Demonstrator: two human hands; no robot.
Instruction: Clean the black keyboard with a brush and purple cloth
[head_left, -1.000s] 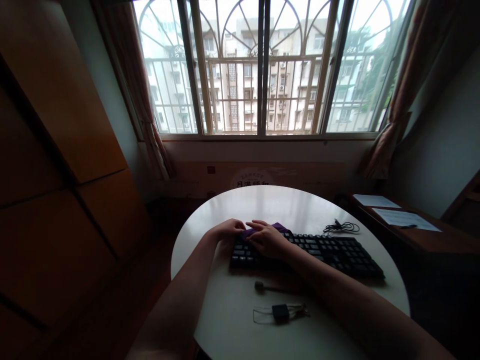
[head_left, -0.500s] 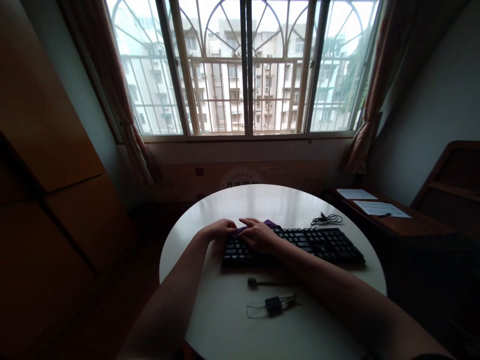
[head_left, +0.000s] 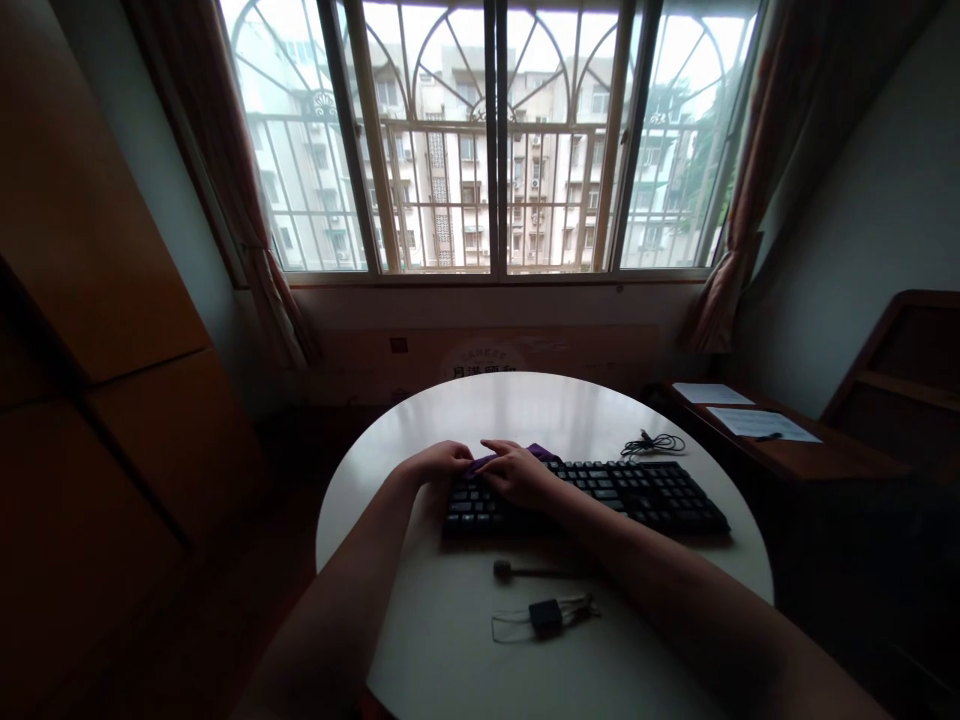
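A black keyboard [head_left: 645, 495] lies across the white round table. Over its far left part is a purple cloth [head_left: 541, 453], mostly covered by my right hand [head_left: 517, 474]. That hand presses down with its fingers bent on the cloth, the index finger reaching left. At the keyboard's far left corner, my left hand [head_left: 439, 460] is closed, its fingertips against the cloth's left edge; the fingers hide how much cloth is in them. Nearer to me lie a small dark brush [head_left: 504, 570], its handle partly under my right forearm, and a black-and-wire keycap puller [head_left: 545, 616].
A coiled black cable [head_left: 654, 442] lies behind the keyboard on the round table [head_left: 420, 640]. To the right, papers [head_left: 765, 424] and a pen rest on a low brown table [head_left: 847, 455]. A barred window is ahead; a wooden cabinet [head_left: 112, 300] stands at left.
Both hands stay almost in place, with only a slight shift of the right hand on the cloth. The view has tilted a little; the keyboard and other things lie as before.
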